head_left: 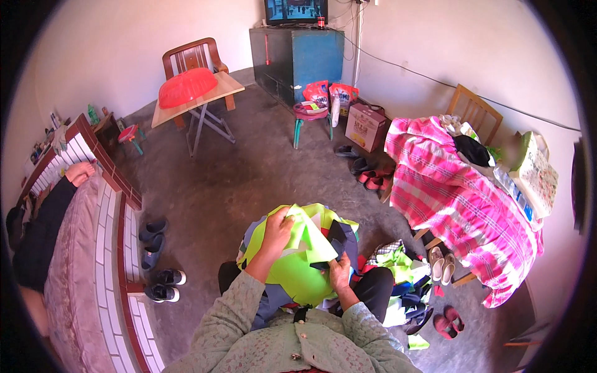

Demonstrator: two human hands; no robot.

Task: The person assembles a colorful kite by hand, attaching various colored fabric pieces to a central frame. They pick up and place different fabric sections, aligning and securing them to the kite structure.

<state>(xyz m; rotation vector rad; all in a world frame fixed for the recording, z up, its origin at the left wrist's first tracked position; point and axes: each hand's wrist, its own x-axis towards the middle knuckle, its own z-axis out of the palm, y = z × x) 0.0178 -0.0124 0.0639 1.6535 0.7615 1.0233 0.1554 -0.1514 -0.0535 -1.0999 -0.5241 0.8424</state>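
A strip of bright yellow-green cloth (309, 235) is stretched between my hands above my lap. My left hand (277, 231) pinches its upper left end, fingers closed. Lower and to the right, my right hand (340, 273) is closed at the strip's lower corner, beside some dark cloth (346, 239); whether it also grips something small there is hidden. Spread over my knees lies a heap of yellow-green and grey-blue fabric (292, 273). On the floor by my right knee is a pile of cloth scraps (401, 273) in green, white and dark blue.
Shoes (165, 285) stand beside a brick-edged bed (121, 236), where a person's legs (46, 224) rest. Ahead are a folding table (233, 87) with a red basin (186, 88), a stool (311, 112) and a blue cabinet (317, 59). A pink plaid cloth (448, 186) drapes furniture at right.
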